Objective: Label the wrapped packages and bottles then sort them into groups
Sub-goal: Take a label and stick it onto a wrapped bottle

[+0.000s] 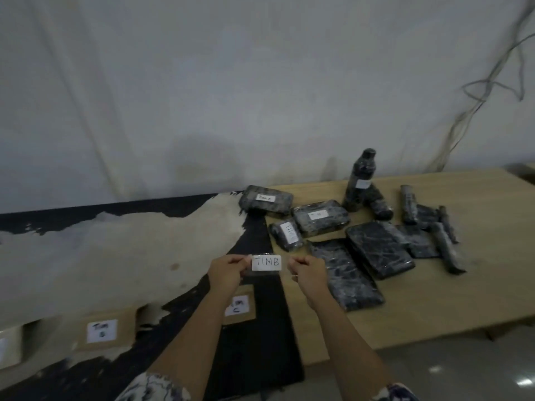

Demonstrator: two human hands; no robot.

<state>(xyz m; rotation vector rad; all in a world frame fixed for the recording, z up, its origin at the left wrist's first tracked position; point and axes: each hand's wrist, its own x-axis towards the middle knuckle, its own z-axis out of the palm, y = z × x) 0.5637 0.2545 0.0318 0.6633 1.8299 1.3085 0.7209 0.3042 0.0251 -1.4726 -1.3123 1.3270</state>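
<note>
A white label reading "TIM B" [266, 262] sits on a strip of clear tape stretched between my two hands above the black mat. My left hand [225, 272] pinches the tape's left end and my right hand [307, 270] pinches its right end. On the wooden table [477, 285] lie several black wrapped packages: three near the back carry white labels [265, 199] [320, 217] [286, 233]. An upright wrapped bottle [360, 180] bears a label too. Unlabelled flat packages [346, 276] [379, 248] and wrapped tubes [444, 246] lie to the right.
Brown cards with white tags, "TIM B" [102, 331] and "TIM C" [238, 305], lie at the near edge of the black and cream surface [115, 250]. A pale wall stands behind, with loose cables [492, 88] hanging at the right. Tiled floor shows at the lower right.
</note>
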